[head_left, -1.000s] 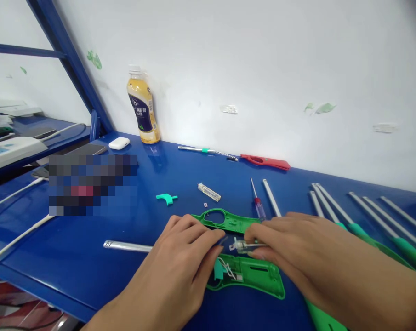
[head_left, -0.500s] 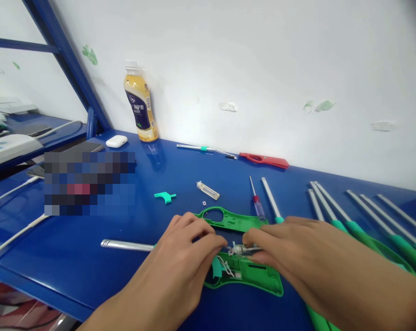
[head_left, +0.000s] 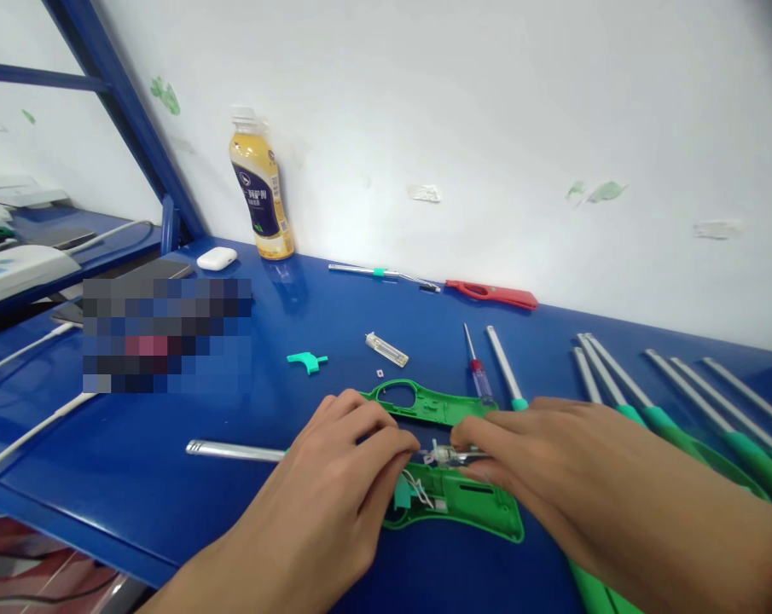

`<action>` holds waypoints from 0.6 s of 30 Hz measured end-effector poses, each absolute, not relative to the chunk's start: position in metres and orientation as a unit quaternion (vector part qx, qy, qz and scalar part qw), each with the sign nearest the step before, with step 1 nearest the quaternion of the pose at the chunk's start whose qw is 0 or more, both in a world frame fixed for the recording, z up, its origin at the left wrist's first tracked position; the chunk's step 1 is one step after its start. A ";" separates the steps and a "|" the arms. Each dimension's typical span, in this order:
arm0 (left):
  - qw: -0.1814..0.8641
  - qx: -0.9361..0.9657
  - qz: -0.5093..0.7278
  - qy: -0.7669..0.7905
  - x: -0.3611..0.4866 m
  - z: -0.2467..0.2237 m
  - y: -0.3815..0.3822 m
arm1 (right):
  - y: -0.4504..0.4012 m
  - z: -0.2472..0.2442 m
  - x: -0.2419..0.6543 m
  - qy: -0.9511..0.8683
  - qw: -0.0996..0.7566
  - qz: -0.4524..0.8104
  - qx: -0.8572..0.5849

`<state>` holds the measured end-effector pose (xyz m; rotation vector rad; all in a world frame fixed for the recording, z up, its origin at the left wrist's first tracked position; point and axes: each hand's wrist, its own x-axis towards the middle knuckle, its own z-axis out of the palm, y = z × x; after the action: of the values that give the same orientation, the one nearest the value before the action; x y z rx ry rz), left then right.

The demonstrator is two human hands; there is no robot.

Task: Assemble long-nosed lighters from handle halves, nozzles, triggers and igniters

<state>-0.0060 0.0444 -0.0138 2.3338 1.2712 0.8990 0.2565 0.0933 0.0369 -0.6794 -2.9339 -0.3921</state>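
My right hand (head_left: pixel 526 456) is closed on a clear lighter fuel tank (head_left: pixel 446 454), whose valve end points left. Close to that end, the fingertips of my left hand (head_left: pixel 360 452) are pinched; what they hold, if anything, is hidden. Beneath both hands lies a green lighter shell half (head_left: pixel 481 503) with white wires and a teal piece (head_left: pixel 403 492) inside. The other green shell half (head_left: pixel 437 405) rests just behind. A metal lighter tube (head_left: pixel 235 450) sticks out to the left from behind my left hand.
Behind are a second clear fuel tank (head_left: pixel 386 350), a teal trigger (head_left: pixel 307 362), a screwdriver (head_left: pixel 479 375) and a red lighter shell (head_left: pixel 491 294). Several green lighters with metal tubes (head_left: pixel 686 392) lie at right. A yellow bottle (head_left: pixel 261 192) stands by the wall.
Both hands stay nearly in place over the shell half. The fuel tank in my right hand has turned slightly, and the whole view has shifted a little.
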 end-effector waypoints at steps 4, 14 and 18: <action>0.169 0.820 0.317 0.445 -0.006 -0.014 0.044 | 0.093 0.029 0.267 -0.964 0.050 -0.153 -0.212; 0.167 0.819 0.322 0.446 -0.005 -0.013 0.046 | 0.090 0.030 0.271 -0.963 0.035 -0.180 -0.196; 0.161 0.820 0.322 0.444 -0.005 -0.013 0.046 | 0.090 0.029 0.268 -0.964 0.036 -0.151 -0.217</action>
<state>-0.0046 0.0459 -0.0132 2.3417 1.2684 0.9207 0.2676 0.0902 0.0287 -0.6649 -2.9594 -0.4647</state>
